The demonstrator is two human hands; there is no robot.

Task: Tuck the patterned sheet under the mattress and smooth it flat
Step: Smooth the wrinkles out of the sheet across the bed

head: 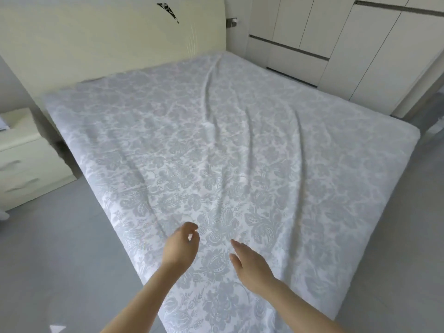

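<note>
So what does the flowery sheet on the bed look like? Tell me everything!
The patterned sheet is white cloth with a grey flower-and-leaf print. It lies spread from the cream headboard to the near corner and drapes over the edges. It is not smooth: long wrinkles run down the middle toward the near end. The left hand, fingers loosely curled, and the right hand, fingers straight, are over its near part; I cannot tell if they touch it.

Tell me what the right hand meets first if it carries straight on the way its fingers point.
The patterned sheet: the right hand points toward its creased middle, with nothing else in that line. How high the hand is above the cloth is unclear.
</note>
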